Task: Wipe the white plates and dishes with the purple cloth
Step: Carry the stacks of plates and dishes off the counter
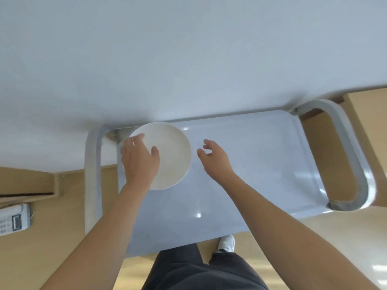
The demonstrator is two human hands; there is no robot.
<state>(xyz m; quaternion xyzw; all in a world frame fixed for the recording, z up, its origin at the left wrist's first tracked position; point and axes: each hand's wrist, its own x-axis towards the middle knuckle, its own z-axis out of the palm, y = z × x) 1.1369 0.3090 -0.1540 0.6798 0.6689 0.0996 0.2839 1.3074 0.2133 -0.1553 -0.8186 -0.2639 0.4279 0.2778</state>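
White plate (pixel 170 150) — held by left hand (pixel 139 162) over cart shelf (pixel 251 164), table (pixel 188 59) overhanging.

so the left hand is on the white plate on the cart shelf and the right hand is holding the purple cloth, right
Not quite. The right hand holds nothing: its fingers are loosely spread above the cart shelf, and no purple cloth shows anywhere in the head view. The rest stands: the left hand is on the white plate, which sits on the cart shelf.
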